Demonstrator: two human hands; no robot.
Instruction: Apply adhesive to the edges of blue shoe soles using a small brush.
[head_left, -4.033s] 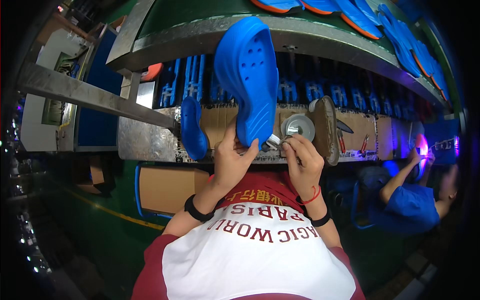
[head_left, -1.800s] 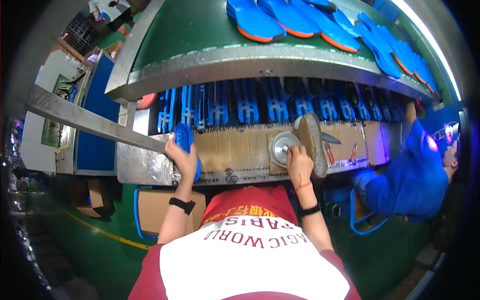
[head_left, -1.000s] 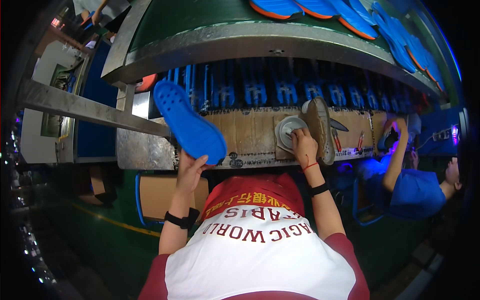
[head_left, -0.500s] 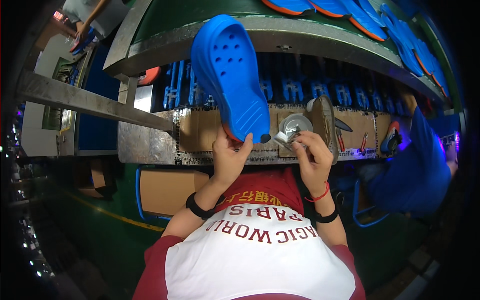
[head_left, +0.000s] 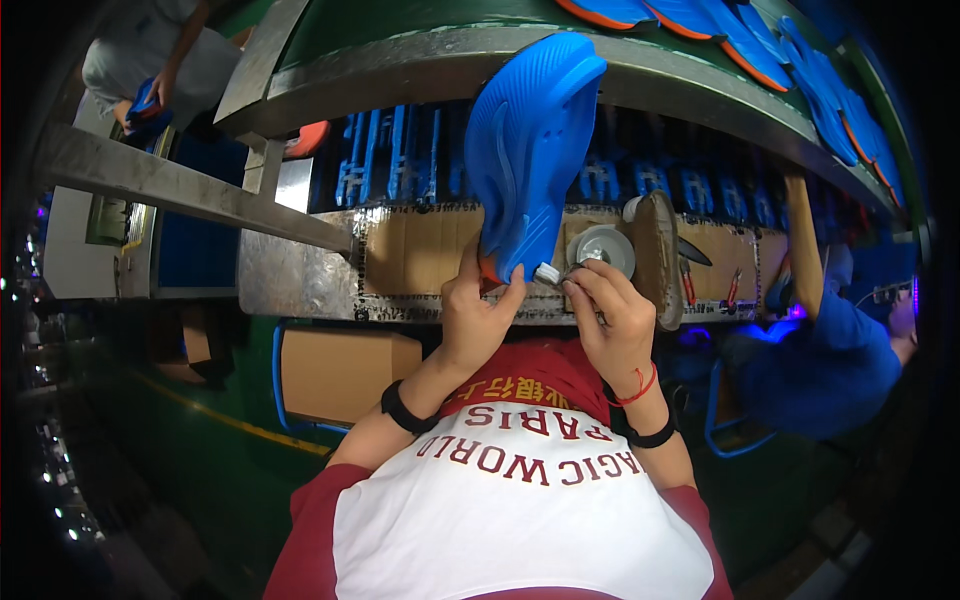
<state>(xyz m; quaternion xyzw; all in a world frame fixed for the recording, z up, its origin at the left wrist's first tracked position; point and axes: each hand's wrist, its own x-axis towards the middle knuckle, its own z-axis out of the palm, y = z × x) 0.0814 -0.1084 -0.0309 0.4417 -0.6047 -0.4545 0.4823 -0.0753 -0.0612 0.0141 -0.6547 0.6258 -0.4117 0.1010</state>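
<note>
My left hand grips a blue clog by its heel end, where some orange shows at the sole. The clog points away from me, raised above the bench and turned onto its side, so its ridged toe and outer wall show. In my right hand, thumb and fingertips pinch a small silvery-white piece beside the clog's heel. Its exact kind is too small to tell, and I cannot tell whether it touches the clog. Just beyond the right fingers stands a white bowl.
Cardboard covers the bench. Right of the bowl are a tan, padded-looking object and red-handled pliers. A metal-edged conveyor carrying blue-and-orange footwear crosses ahead. A co-worker in blue is at right; another person is far left.
The clog has rolled from showing its holed top to its side, and shifted right. My right hand has brought the silvery-white piece closer to the heel. The co-worker's arm at right now reaches forward.
</note>
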